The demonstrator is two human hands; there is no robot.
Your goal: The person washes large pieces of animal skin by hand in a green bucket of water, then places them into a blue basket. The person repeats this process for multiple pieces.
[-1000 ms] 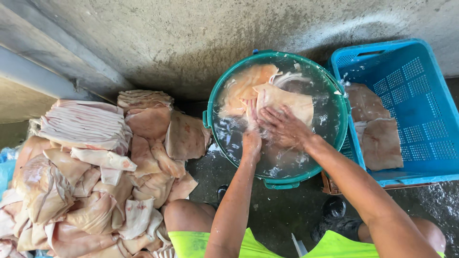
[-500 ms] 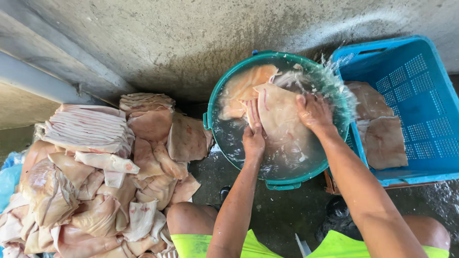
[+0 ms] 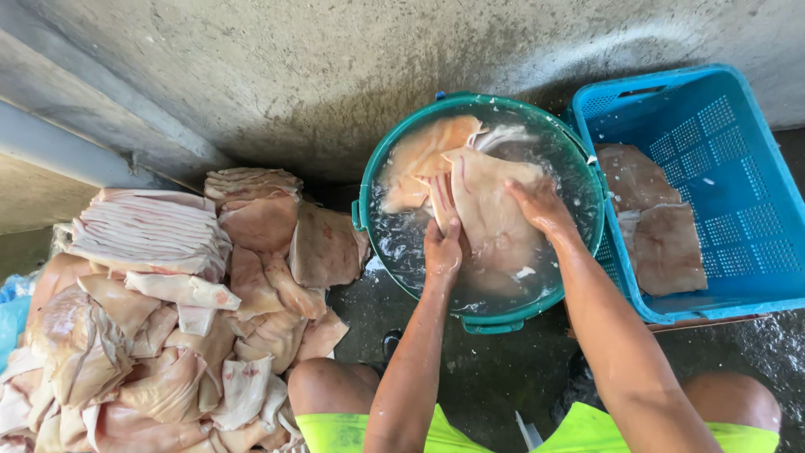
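A round green tub [image 3: 366, 191] full of water stands on the wet floor in front of me. A large pale slab of raw pork skin [image 3: 490, 210] lies half in the water. My left hand [image 3: 443, 250] grips its near edge, fingers closed on it. My right hand [image 3: 541, 205] presses on its right side, holding it. A second pinkish slab [image 3: 419, 155] floats at the far left of the tub.
A blue plastic crate [image 3: 729, 143] at the right holds two washed slabs [image 3: 662, 226]. A big heap of raw pork skin pieces [image 3: 168, 310] is piled on the left. A concrete wall [image 3: 335, 67] rises behind. My knees show at the bottom.
My right hand has moved from the far right of the tub back toward the middle of the slab. The splashing has calmed. My left hand stays on the near edge.
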